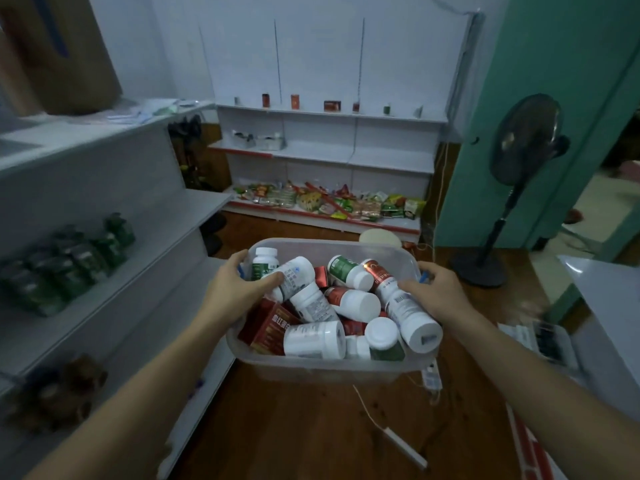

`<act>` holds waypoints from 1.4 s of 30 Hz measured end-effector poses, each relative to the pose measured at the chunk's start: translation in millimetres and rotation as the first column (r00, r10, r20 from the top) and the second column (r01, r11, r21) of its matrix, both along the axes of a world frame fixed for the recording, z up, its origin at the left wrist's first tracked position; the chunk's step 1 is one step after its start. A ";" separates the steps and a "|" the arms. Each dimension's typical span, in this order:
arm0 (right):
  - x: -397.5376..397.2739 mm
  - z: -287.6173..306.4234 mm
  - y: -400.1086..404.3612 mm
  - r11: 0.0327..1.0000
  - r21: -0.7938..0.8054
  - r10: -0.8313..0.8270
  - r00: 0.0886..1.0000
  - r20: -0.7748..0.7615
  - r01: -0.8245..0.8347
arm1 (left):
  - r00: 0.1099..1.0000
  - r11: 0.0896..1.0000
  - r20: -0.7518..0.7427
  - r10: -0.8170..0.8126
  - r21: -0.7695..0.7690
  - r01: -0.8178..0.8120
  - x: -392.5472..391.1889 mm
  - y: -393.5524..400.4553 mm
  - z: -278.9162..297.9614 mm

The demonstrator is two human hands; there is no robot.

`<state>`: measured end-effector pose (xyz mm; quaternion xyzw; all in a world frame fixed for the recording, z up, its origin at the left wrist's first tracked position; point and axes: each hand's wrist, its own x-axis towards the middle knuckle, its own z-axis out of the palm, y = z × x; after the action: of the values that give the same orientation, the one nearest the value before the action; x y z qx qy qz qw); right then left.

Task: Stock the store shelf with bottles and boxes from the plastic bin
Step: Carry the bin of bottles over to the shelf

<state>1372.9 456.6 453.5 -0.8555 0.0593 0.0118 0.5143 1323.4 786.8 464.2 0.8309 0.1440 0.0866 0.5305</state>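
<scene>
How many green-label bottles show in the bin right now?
3 green-label bottles: one upright at far left, one lying at far centre, one upright at near right. Others may be buried under the pile.

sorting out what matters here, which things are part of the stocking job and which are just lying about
Part of the job:
plastic bin, held at its sides by the left hand and right hand
white bottles
red box
far shelf

Just lying about:
standing fan
snack packets
power strip
</scene>
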 end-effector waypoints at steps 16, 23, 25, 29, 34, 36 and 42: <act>438.3 14.5 37.8 0.998 -0.019 0.053 0.998 -0.033 -0.053 | 0.986 0.976 -0.038 0.162 0.150 -0.155 420.2 35.0 -3.1; 623.8 47.6 74.2 0.991 -0.052 0.122 0.992 0.019 -0.121 | 0.972 0.967 -0.029 0.233 0.115 -0.228 585.5 64.7 8.6; 676.2 48.2 88.7 0.991 -0.048 0.122 0.992 0.022 -0.121 | 0.971 0.966 -0.015 0.238 0.110 -0.235 634.8 77.1 11.0; 774.2 35.8 126.7 0.993 -0.022 0.119 0.993 -0.002 -0.119 | 0.969 0.969 -0.027 0.245 0.036 -0.244 731.3 112.6 0.9; 909.7 29.8 185.1 0.989 -0.038 0.139 0.990 -0.026 -0.140 | 0.970 0.971 -0.038 0.239 0.017 -0.239 864.9 172.0 -9.7; 960.3 35.8 206.8 0.990 -0.025 0.135 0.991 -0.011 -0.135 | 0.969 0.969 -0.017 0.247 0.014 -0.246 919.6 193.8 -3.7; 1099.4 51.0 263.0 0.990 -0.003 0.143 0.990 0.003 -0.143 | 0.964 0.964 -0.009 0.266 0.012 -0.266 1054.5 248.2 13.9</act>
<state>2472.3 719.7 504.6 -0.8581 -0.0031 0.0474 0.5113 2377.9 1034.9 478.1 0.8073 0.2564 0.1534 0.5089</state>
